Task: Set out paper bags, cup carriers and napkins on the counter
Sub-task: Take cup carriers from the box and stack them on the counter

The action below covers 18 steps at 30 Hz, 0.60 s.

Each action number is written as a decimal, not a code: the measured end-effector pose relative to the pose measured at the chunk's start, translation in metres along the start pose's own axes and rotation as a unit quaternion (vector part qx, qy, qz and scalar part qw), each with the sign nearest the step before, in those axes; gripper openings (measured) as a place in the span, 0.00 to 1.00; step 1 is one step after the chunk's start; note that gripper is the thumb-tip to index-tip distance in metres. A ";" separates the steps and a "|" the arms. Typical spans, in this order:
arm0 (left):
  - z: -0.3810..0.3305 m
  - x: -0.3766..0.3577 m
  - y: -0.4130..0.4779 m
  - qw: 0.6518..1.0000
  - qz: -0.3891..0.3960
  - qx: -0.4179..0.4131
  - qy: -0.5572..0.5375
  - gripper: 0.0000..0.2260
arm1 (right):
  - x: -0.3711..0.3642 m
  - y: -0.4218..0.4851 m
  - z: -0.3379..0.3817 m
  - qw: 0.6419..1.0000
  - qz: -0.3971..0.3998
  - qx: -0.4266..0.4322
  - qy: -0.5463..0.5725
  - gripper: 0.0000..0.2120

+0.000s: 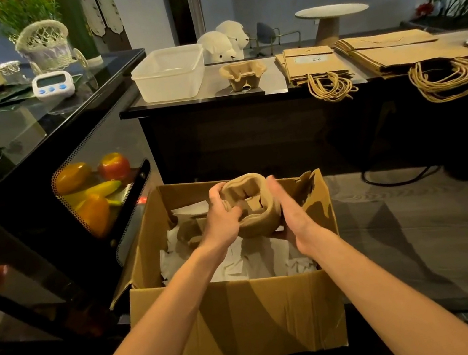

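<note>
While left fingers (232, 210) and, seemingly, right fingers (274, 189) clasp one carrier (260, 219), another (243, 74) tops counter (275, 80).

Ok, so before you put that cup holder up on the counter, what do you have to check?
1. Grip: ok. The left hand and right hand both hold the cup carrier.
2. Clear of the cardboard box: ok, it hangs above the opening.
3. Landing spot: ok, bare counter shows beside the second carrier.
4. Carrier's shape: cannot tell; the hands hide part of it.
5. Paper bags out: ok, two stacks.
6. Napkins out: not ok; white paper, likely napkins, lies in the box.
</note>
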<state>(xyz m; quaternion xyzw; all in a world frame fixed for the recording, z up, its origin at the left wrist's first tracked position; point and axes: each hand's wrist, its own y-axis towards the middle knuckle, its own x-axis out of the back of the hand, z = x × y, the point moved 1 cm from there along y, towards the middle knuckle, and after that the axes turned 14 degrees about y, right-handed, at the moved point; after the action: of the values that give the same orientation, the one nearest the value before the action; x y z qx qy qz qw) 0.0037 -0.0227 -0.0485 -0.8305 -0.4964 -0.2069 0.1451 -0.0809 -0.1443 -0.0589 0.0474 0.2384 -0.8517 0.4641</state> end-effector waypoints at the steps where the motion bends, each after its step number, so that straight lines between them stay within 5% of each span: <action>1: 0.000 0.000 0.000 1.000 0.004 0.007 0.000 0.27 | 0.000 0.001 -0.002 1.000 0.004 -0.006 -0.023 0.52; 5: 0.005 0.006 0.004 0.998 0.053 0.039 -0.015 0.24 | 0.008 0.009 -0.008 0.998 -0.041 -0.022 -0.030 0.41; 7: 0.010 0.021 0.014 0.995 -0.013 0.013 0.099 0.19 | 0.012 0.010 -0.007 0.998 -0.052 -0.018 -0.026 0.38; 9: 0.018 0.037 0.024 0.948 -0.069 -0.002 0.311 0.18 | 0.014 0.010 -0.006 0.998 -0.066 -0.015 -0.009 0.36; 11: 0.025 0.046 0.025 0.895 -0.012 0.024 0.446 0.20 | 0.015 0.010 -0.003 0.997 -0.075 -0.012 0.005 0.37; 14: 0.040 0.044 0.015 0.869 0.079 0.059 0.486 0.10 | 0.013 0.012 -0.002 0.997 -0.078 -0.015 0.001 0.38; 18: 0.043 0.044 0.016 0.842 0.015 0.031 0.539 0.01 | 0.014 0.013 -0.006 0.997 -0.071 -0.009 -0.025 0.42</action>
<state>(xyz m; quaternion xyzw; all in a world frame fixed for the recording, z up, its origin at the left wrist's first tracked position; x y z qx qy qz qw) 0.0451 0.0233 -0.0651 -0.5904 -0.3338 -0.6044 0.4180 -0.0787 -0.1581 -0.0736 0.0042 0.2373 -0.8814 0.4084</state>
